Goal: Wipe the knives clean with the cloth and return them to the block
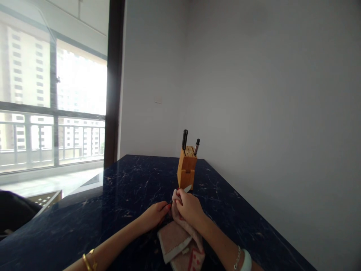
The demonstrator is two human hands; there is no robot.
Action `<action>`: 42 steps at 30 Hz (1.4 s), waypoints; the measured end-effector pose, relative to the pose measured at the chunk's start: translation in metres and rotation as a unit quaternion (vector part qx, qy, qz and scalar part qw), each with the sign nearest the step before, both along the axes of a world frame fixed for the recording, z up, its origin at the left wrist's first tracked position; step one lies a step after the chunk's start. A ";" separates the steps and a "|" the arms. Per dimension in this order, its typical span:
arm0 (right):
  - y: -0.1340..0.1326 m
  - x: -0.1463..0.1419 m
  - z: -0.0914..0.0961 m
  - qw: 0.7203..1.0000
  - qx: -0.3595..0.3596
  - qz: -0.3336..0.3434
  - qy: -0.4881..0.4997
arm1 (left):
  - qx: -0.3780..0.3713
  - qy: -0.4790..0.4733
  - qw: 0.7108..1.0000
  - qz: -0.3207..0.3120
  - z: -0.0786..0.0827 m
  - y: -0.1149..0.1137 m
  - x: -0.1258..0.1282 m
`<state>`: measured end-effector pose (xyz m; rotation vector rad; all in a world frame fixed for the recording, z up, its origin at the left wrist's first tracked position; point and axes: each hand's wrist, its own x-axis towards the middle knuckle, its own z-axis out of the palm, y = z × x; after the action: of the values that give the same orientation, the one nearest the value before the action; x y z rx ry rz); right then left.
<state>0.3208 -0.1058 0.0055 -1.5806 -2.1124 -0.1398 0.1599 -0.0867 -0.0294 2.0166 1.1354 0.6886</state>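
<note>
My right hand (189, 207) is closed round a pink cloth (180, 241) wrapped about a knife blade; the pale blade tip (187, 188) pokes out past my fingers. My left hand (156, 215) is closed on the dark handle end of the same knife, mostly hidden between the two hands. The cloth hangs down towards me, showing a white edge and a red pattern. Just beyond the hands stands a wooden knife block (186, 167) with two dark-handled tools sticking up out of it.
Everything sits on a dark blue marbled countertop (118, 195) that runs up to a plain grey wall on the right and at the back. A large window with a railing is at the left, and a dark object lies at the far left edge.
</note>
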 end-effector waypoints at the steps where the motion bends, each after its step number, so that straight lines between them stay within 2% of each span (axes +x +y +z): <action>1: 0.001 0.000 -0.001 1.000 0.003 -0.001 0.000 | -0.003 -0.006 1.000 0.000 0.000 0.000 0.000; 7: 0.003 0.010 0.002 0.999 0.038 -0.024 0.022 | -0.007 -0.017 1.000 -0.010 -0.002 0.003 0.001; 17: 0.017 0.035 0.015 0.988 0.009 -0.153 0.033 | 0.004 -0.010 0.999 -0.035 0.000 0.000 -0.001; 21: 0.020 0.042 0.016 0.983 0.004 -0.180 0.025 | -0.006 -0.008 0.999 -0.034 -0.001 0.002 -0.001; 27: 0.023 0.048 0.014 0.982 0.032 -0.181 0.036 | -0.056 -0.026 0.998 -0.028 0.000 0.003 -0.001; 33: 0.021 0.049 0.018 0.982 0.027 -0.180 0.049 | -0.074 -0.073 0.995 -0.010 0.003 0.003 -0.001; 42: 0.015 0.046 0.024 0.980 0.043 -0.180 0.066 | -0.013 -0.042 0.998 0.040 -0.004 0.009 -0.001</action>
<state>0.3664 -0.0904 0.0295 -1.8527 -1.6821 -0.2368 0.1592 -0.0774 -0.0334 1.9104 1.1753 0.7876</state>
